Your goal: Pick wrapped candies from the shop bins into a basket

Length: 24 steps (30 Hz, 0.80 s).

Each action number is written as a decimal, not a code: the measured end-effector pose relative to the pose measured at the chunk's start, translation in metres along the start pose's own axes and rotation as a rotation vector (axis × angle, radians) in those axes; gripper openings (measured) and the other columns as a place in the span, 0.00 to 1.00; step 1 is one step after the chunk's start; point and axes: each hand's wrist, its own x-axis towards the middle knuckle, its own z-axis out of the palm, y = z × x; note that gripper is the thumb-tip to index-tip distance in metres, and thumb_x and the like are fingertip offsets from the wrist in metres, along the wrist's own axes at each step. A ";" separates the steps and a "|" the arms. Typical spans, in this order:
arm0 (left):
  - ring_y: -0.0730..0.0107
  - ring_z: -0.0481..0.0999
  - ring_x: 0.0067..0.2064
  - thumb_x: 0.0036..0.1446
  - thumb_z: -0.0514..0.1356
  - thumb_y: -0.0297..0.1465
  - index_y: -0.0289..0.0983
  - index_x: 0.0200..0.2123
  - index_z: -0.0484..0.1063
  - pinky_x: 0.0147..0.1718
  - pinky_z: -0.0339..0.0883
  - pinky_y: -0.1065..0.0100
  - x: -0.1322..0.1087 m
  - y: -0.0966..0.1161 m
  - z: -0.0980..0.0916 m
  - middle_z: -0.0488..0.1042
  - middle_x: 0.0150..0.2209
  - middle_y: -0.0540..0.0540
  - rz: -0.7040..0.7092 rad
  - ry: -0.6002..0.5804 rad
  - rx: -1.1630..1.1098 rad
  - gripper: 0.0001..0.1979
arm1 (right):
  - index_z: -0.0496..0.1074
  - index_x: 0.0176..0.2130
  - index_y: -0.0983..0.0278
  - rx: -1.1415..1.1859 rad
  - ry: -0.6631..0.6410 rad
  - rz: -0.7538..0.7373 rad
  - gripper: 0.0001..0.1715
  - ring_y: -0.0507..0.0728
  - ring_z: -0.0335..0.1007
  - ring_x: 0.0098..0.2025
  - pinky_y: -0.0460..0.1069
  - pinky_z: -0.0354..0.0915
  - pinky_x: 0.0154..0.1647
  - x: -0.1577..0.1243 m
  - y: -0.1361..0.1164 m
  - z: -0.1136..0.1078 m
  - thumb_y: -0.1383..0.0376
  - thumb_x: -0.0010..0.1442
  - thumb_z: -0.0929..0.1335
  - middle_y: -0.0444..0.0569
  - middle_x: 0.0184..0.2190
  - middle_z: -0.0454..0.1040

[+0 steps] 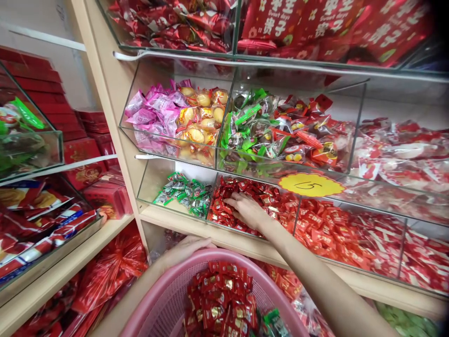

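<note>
A pink plastic basket (157, 292) is in front of me, with a pile of red-wrapped candies (219, 299) and a few green-wrapped candies (275, 323) inside. My left arm curves around its left side, and my left hand (187, 247) holds the far rim, fingers partly hidden. My right hand (247, 209) reaches into a clear shelf bin of small red-wrapped candies (228, 187). Its fingers are apart and touch the candies; none shows lifted in them. In the bin just left lie green-and-white wrapped candies (185, 192).
Above hang clear bins with purple packets (157, 112), yellow round sweets (199, 117) and green packets (249, 121). A yellow price tag (311, 185) marks the shelf. The wooden shelf edge (224, 236) runs behind the basket. Red boxes (82, 161) stand at left.
</note>
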 end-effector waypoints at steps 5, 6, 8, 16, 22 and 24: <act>0.59 0.74 0.44 0.57 0.52 0.46 0.30 0.44 0.75 0.46 0.62 0.66 -0.001 0.001 0.002 0.77 0.40 0.41 -0.001 0.012 -0.017 0.26 | 0.67 0.48 0.62 -0.105 0.011 -0.050 0.20 0.61 0.62 0.49 0.53 0.59 0.49 0.003 -0.007 -0.010 0.70 0.54 0.68 0.54 0.47 0.66; 0.59 0.74 0.44 0.57 0.52 0.46 0.30 0.43 0.76 0.46 0.62 0.66 -0.001 0.001 0.002 0.77 0.40 0.42 0.008 0.021 -0.001 0.26 | 0.67 0.46 0.62 -0.110 0.015 -0.065 0.19 0.61 0.62 0.50 0.54 0.59 0.50 0.003 -0.008 -0.012 0.71 0.53 0.69 0.53 0.47 0.65; 0.60 0.74 0.43 0.57 0.51 0.46 0.31 0.41 0.77 0.46 0.62 0.67 -0.001 0.000 0.001 0.77 0.40 0.42 0.013 0.027 0.017 0.26 | 0.68 0.43 0.62 -0.086 0.004 -0.085 0.17 0.61 0.61 0.51 0.55 0.57 0.51 0.003 -0.010 -0.014 0.71 0.52 0.69 0.53 0.47 0.65; 0.59 0.75 0.42 0.56 0.52 0.47 0.31 0.39 0.77 0.45 0.63 0.67 0.003 -0.005 0.001 0.77 0.38 0.42 0.036 0.018 -0.019 0.26 | 0.68 0.39 0.68 0.203 -0.032 0.431 0.18 0.56 0.69 0.33 0.47 0.60 0.31 0.016 -0.012 -0.029 0.55 0.57 0.65 0.53 0.32 0.72; 0.62 0.74 0.40 0.55 0.53 0.47 0.30 0.38 0.78 0.44 0.63 0.68 0.002 -0.009 0.000 0.78 0.38 0.42 0.045 0.044 -0.025 0.26 | 0.71 0.39 0.69 0.199 -0.045 0.626 0.21 0.59 0.72 0.37 0.48 0.63 0.32 0.050 -0.043 -0.013 0.55 0.54 0.67 0.58 0.36 0.74; 0.62 0.74 0.39 0.55 0.53 0.47 0.30 0.39 0.77 0.42 0.63 0.68 0.002 -0.010 0.000 0.78 0.37 0.42 0.047 0.023 -0.046 0.26 | 0.71 0.40 0.67 0.196 -0.054 0.646 0.19 0.59 0.73 0.38 0.48 0.64 0.33 0.056 -0.050 -0.007 0.56 0.53 0.68 0.58 0.37 0.74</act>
